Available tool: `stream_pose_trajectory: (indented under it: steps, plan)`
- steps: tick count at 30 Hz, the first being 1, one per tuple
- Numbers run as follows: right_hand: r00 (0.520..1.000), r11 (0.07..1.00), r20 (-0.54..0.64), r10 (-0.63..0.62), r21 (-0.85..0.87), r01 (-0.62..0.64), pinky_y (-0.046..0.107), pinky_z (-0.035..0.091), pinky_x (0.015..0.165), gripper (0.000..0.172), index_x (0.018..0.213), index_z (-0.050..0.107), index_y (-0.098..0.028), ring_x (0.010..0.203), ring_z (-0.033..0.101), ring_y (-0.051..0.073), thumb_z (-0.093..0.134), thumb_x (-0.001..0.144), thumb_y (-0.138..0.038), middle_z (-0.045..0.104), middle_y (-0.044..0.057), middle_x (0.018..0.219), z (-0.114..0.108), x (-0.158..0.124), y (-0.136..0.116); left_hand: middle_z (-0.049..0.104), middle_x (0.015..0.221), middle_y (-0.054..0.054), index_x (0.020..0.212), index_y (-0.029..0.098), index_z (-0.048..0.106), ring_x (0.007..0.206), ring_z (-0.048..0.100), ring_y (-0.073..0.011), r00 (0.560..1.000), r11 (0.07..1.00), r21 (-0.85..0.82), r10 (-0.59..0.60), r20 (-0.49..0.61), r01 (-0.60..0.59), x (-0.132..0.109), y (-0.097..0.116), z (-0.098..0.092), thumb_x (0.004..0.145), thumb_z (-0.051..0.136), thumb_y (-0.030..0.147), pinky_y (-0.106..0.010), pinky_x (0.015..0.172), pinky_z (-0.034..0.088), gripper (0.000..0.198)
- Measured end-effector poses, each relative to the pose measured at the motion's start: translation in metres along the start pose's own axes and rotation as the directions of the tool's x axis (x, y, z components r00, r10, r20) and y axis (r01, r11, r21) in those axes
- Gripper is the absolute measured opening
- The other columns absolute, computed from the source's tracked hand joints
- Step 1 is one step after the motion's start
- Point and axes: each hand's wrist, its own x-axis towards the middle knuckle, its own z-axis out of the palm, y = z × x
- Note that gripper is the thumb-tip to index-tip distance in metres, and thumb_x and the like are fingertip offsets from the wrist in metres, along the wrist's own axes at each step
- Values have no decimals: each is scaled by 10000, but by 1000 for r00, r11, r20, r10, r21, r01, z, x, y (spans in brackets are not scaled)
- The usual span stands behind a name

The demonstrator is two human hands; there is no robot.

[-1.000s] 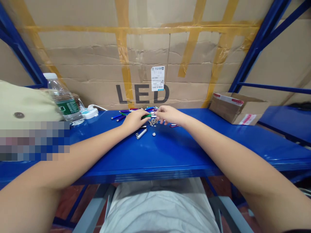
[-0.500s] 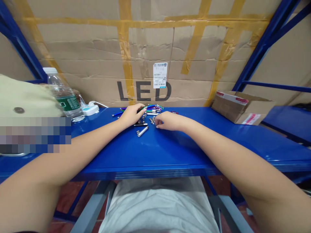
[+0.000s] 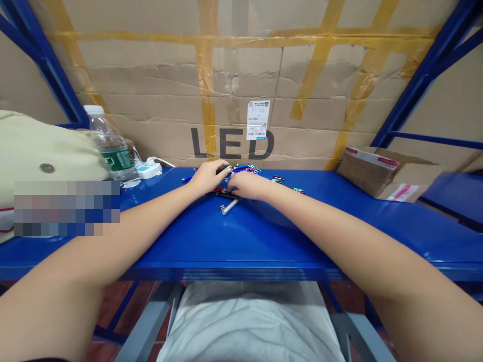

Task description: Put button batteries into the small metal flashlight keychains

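Note:
On the blue table [image 3: 211,241], a pile of small metallic pieces in blue, purple and green [image 3: 247,168] lies against the cardboard. My left hand [image 3: 209,176] rests at the pile's left side, its fingers curled around something I cannot make out. Close beside it, my right hand [image 3: 245,185] reaches into the pile with bent fingers; the fingertips are partly hidden. A silver cylinder [image 3: 230,206] with a small ring lies in front of the hands, next to a black piece [image 3: 225,195]. Green pieces [image 3: 298,190] and a red one [image 3: 278,178] lie to the right.
Behind the table stands a large cardboard sheet marked LED [image 3: 234,143]. At the left are a water bottle [image 3: 116,158], a white power socket [image 3: 149,170] and a pale bag [image 3: 45,146]. An open cardboard box [image 3: 377,176] sits at the right, inside the blue frame [image 3: 418,85].
My right hand has moved left, close to my left hand and over the small silver pieces. Green pieces now show at the right. The whole view has shifted slightly.

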Motion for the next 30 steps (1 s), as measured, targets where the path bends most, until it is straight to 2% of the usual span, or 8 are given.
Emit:
stream_pose_trajectory:
  steps: [4, 8, 13, 16, 19, 24, 27, 30]
  plan:
    - [996, 984, -73, -43, -177, 29, 277, 392, 740, 240, 777, 718, -175, 793, 569, 173, 540, 739, -19, 688, 71, 904, -8, -14, 6, 720, 970, -43, 1014, 181, 662, 860, 643, -177, 997, 996, -74, 55, 48, -52, -1, 1, 2, 898, 548, 297, -301, 791, 482, 199]
    - [987, 984, -135, 82, -148, -102, 285, 413, 745, 225, 785, 721, -170, 803, 581, 176, 522, 801, -66, 685, 78, 919, -24, -36, 16, 717, 1022, -55, 1027, 195, 669, 905, 650, -190, 990, 987, -128, 111, 88, -99, -2, 3, 6, 896, 555, 294, -308, 806, 485, 200]
    - [918, 964, -297, 263, 130, -234, 287, 463, 756, 177, 884, 713, -172, 819, 631, 173, 575, 793, -106, 715, 54, 879, -32, -45, 28, 728, 847, -27, 1054, 209, 668, 737, 666, -174, 978, 985, -152, 113, 174, -87, -4, 4, 7, 915, 533, 338, -291, 706, 498, 232]
    - [879, 932, -351, 321, 283, -227, 291, 494, 750, 131, 867, 685, -168, 820, 647, 169, 603, 784, -109, 718, 52, 864, -27, -41, 29, 732, 931, -44, 1063, 206, 668, 806, 674, -190, 985, 987, -116, 122, 126, -108, -4, 4, 6, 909, 545, 334, -314, 750, 512, 235]
    - [863, 860, -346, 369, 479, -176, 274, 509, 736, 66, 855, 658, -172, 820, 652, 154, 624, 804, -146, 716, 54, 872, -21, -36, 25, 723, 1032, -59, 1056, 214, 674, 935, 666, -212, 985, 984, -94, 157, 72, -150, -4, 6, 6, 898, 564, 315, -345, 834, 509, 218]
    - [831, 695, -317, 457, 711, -111, 231, 495, 678, 61, 876, 649, -154, 694, 601, 99, 611, 848, -193, 684, 33, 811, -14, -32, 16, 722, 1026, -64, 1068, 201, 672, 930, 668, -203, 989, 987, -109, 130, 72, -122, -5, 12, 6, 903, 563, 295, -344, 836, 515, 219]
    - [842, 599, -246, 480, 793, -110, 213, 495, 664, 48, 856, 634, -159, 647, 580, 78, 586, 857, -151, 669, 15, 779, -13, -32, 14, 722, 1027, -60, 1075, 206, 673, 931, 667, -198, 990, 985, -120, 131, 54, -123, -6, 15, 7, 907, 559, 294, -337, 836, 514, 221]
    - [869, 600, -197, 454, 788, -135, 217, 502, 643, 71, 838, 632, -167, 646, 587, 87, 572, 858, -136, 675, 20, 774, -12, -33, 16, 727, 1004, -51, 1079, 220, 676, 901, 670, -191, 989, 982, -133, 142, 50, -134, -6, 18, 7, 915, 551, 297, -326, 811, 517, 220]
